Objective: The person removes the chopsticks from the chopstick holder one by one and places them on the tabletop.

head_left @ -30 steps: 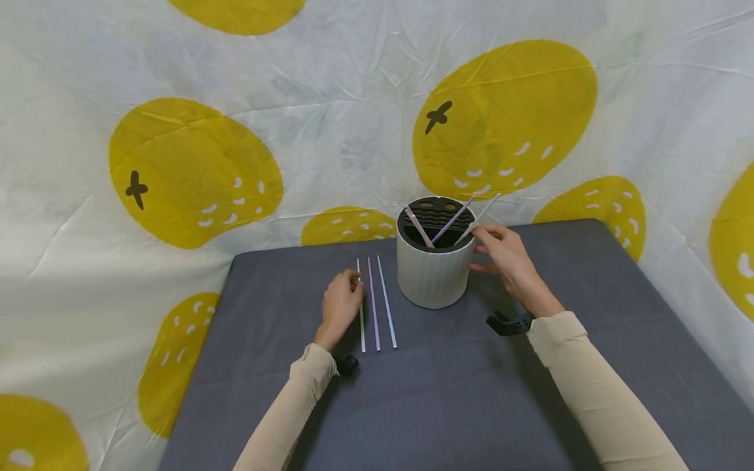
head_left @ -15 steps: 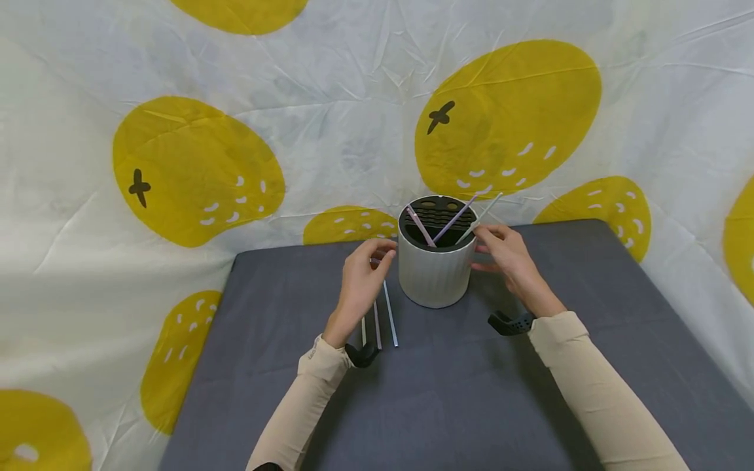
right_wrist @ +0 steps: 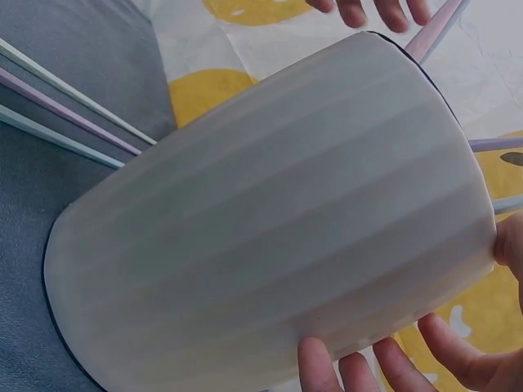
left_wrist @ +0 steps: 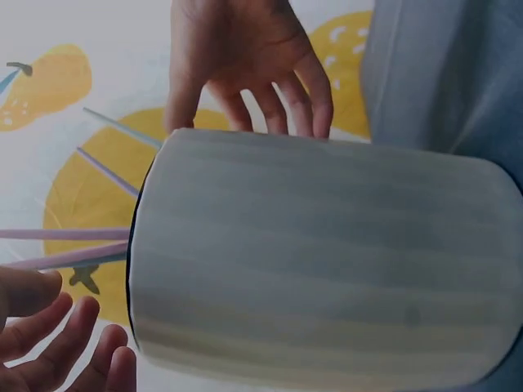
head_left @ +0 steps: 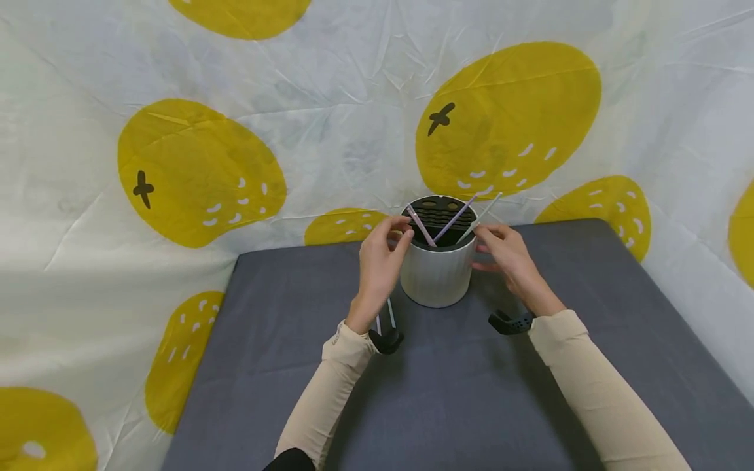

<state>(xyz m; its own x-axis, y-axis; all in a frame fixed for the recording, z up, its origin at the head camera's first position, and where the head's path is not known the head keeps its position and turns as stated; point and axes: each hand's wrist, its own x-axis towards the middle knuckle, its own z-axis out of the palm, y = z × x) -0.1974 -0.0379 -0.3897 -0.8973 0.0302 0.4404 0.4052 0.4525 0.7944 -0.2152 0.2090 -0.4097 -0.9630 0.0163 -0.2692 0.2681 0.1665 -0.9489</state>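
Note:
A ribbed off-white utensil holder with a black slotted top stands upright on the table. A pink chopstick, a purple chopstick and a pale green chopstick lean out of it. My right hand holds the holder's right side, thumb at the rim and fingers along the wall. My left hand is at the left rim, fingers loosely bent beside the pink chopstick, holding nothing visible. In the right wrist view a green chopstick, a purple one and a blue one lie behind the holder.
Dark grey cloth covers the table. A white fabric backdrop with yellow fruit prints hangs close behind its far edge. The left forearm reaches over the chopsticks on the table.
My left hand has lifted from beside the chopsticks on the table and moved right and away from me, up to the holder's rim. My right hand stays at the holder.

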